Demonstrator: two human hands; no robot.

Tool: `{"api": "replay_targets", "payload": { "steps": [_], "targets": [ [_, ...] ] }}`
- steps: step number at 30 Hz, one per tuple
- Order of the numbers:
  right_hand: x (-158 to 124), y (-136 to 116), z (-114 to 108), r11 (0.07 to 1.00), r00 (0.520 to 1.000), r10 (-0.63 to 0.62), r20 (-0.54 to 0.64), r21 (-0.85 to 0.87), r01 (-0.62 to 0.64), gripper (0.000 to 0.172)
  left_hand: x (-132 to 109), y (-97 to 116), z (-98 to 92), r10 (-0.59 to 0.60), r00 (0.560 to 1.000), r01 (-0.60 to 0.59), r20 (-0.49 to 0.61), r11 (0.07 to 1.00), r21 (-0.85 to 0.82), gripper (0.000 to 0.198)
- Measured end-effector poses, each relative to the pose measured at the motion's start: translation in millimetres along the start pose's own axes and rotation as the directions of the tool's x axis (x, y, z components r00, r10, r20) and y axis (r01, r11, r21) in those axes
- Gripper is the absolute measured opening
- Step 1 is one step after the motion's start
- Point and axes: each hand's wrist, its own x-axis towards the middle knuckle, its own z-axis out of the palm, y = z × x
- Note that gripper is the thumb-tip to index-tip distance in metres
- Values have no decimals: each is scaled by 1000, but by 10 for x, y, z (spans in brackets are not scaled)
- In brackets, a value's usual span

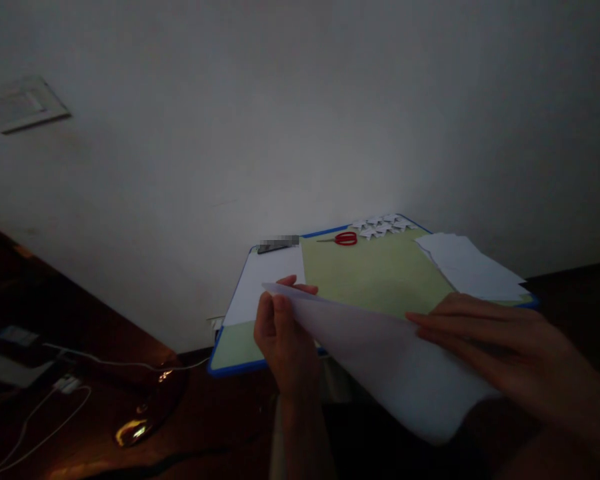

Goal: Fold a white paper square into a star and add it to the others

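A folded sheet of white paper (375,353) is held up in the air in front of the table's near edge. My left hand (285,327) grips its pointed left corner between thumb and fingers. Along the upper edge, toward the right, my right hand (485,333) pinches the paper with its fingertips. The sheet's lower part hangs in a soft curve. Red-handled scissors (346,239) lie on the table beyond my hands, blades to the left. Several white paper stars (383,225) are laid out at the back right.
The small table (365,273) has a green top and blue rim and stands against a wall. White sheets (475,263) are stacked at its right; another white sheet (275,273) lies left, with a dark, partly blurred object (279,245) behind. White cables (130,365) run along the floor at left.
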Motion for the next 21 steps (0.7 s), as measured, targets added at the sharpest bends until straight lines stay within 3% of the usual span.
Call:
{"api": "replay_targets", "payload": {
  "steps": [10,21],
  "targets": [
    [-43,65,12,999,1000,7,22,-41,-6,20,27,65,-35,-32,998,26,-53,992,-120,43],
    [-60,79,15,997,1000,18,10,-72,-17,19,68,84,-75,-18,1000,15,-11,976,-219,33]
  ]
}}
